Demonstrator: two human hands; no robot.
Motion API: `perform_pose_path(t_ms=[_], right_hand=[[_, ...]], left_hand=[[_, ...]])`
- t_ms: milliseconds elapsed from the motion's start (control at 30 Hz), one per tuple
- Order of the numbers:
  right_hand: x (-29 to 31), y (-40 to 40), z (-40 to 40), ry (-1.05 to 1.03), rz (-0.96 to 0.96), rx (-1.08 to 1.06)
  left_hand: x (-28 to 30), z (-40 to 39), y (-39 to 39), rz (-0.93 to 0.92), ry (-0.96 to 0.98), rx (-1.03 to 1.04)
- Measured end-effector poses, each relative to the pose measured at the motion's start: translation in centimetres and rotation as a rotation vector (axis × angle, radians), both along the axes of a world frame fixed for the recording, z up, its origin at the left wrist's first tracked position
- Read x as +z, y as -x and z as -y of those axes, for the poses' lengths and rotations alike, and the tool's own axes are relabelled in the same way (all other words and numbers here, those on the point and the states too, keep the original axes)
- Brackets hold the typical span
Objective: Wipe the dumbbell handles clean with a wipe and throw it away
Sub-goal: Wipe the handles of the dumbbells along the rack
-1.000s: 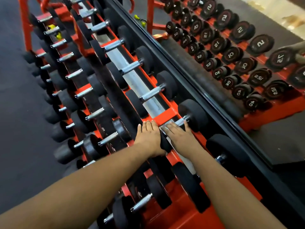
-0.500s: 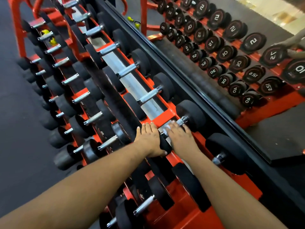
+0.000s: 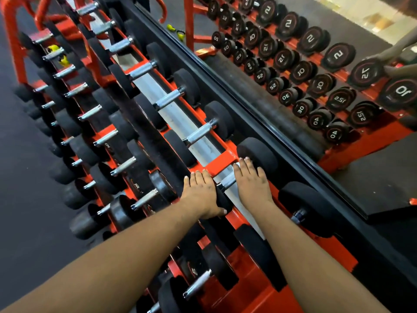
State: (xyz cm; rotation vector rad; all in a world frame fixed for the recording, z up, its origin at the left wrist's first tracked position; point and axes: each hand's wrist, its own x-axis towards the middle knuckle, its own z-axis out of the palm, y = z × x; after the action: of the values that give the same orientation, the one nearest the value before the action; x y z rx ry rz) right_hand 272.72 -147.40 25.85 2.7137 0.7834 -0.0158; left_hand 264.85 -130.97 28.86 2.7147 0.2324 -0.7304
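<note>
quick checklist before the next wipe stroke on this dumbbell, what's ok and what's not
1. Left hand steadying the dumbbell: ok, it lies flat on the near black head, fingers straight.
2. Right hand on the handle: ok, it covers the far part of the chrome handle, fingers reaching the far head.
3. Wipe in the hand: cannot tell, no wipe shows under either palm.
4. Handle fully wiped: cannot tell, only a short bare stretch shows between the hands.
5. Dumbbell seated in the red rack: ok, it lies in its slot on the top row.
6. Bin for the wipe: not ok, none in view.
</note>
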Motion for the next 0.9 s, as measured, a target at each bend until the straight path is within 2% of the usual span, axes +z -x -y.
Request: perform_pose_path(t_ms=[167, 300, 433, 500, 633, 700, 833, 900], right_hand=[[-0.6, -0.1, 2.6, -0.029, -0.068, 0.205], [-0.7, -0.7, 2.0, -0.078, -0.041, 0.124], [-1.7, 0.6, 2.3, -0.154, -0.086, 0.414], [-1.6, 0.6, 3.1, -0.163, -0.083, 0.401], [-1.5, 0.0, -0.2, -0.141, -0.116, 0.298], [-1.5, 0.0, -0.6, -0.150, -0.142, 0.338], [-2.3, 1.0, 3.7, -0.148, -0.117, 0.522], [-2.3, 0.7, 3.4, -0.123, -0.117, 0.523]], left_hand=[[0.1, 0.0, 0.2, 0.000, 0.011, -0.006], [0.1, 0.0, 0.2, 0.006, 0.007, -0.002], [-0.1, 0.1, 0.2, 0.025, 0.017, 0.008], [-0.2, 0.1, 0.2, 0.018, 0.017, 0.008], [-0.1, 0.2, 0.1, 0.025, 0.014, 0.016], [0.0, 0.1, 0.1, 0.024, 0.025, 0.020], [-0.3, 0.1, 0.1, 0.015, 0.006, 0.010], [-0.2, 0.1, -0.1, 0.002, 0.004, 0.000]])
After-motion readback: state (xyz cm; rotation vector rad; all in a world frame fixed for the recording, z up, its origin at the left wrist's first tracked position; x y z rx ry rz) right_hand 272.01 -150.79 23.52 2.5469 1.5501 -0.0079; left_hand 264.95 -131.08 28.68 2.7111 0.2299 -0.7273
